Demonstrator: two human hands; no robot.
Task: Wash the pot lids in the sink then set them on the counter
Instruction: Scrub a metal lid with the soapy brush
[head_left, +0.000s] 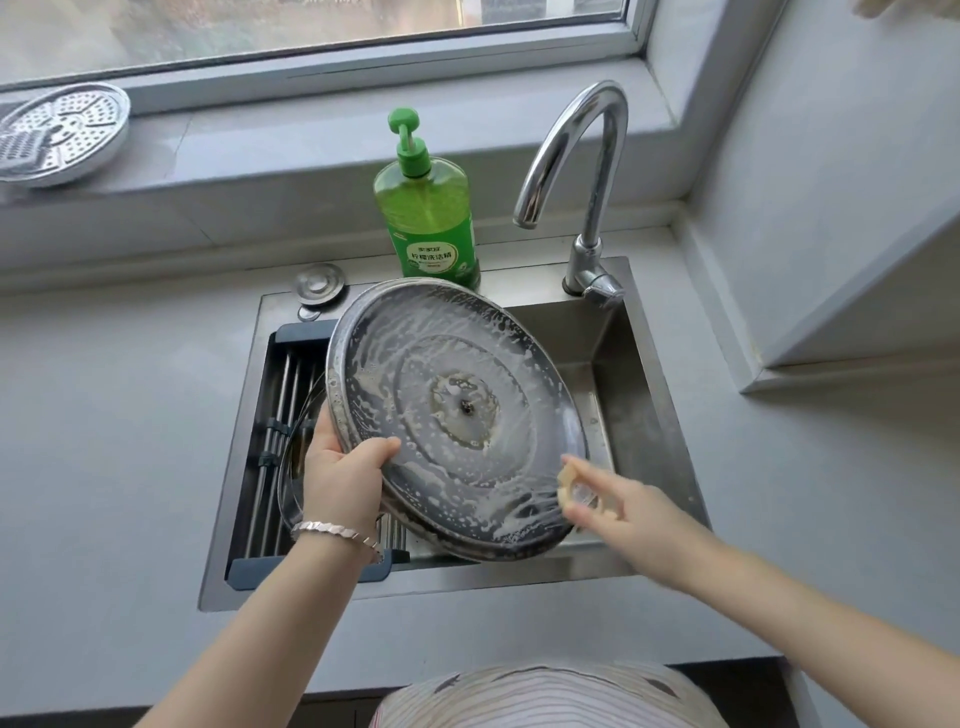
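Left hand (343, 473) grips the pot lid (457, 415) at its lower left rim, thumb lying across the soapy face, fingers hidden behind it. The lid is held tilted over the sink (639, 374), underside toward me, streaked with foam, with a yellowish patch round the centre screw. Right hand (618, 506) reaches in from the right, its fingers pinching a small pale sponge (569, 486) against the lid's lower right edge; hand and sponge are blurred, so I cannot make out the exact grip. A bracelet (337, 532) sits on my left wrist. The steel sink is set into a grey counter (104, 441). A dark-framed drain rack (280, 395) spans its left side, and the thin rim of what looks like a second lid (287, 470) lies on it, mostly covered by my left hand and the held lid. Behind the sink stand a green soap bottle (428, 208) with a pump top and a curved chrome faucet (587, 171); a round metal cap (320, 283) sits on the back left corner of the sink deck. A perforated steamer tray (57, 132) rests on the windowsill (311, 135), cut off at the left edge. The sink floor is largely hidden under the lid.
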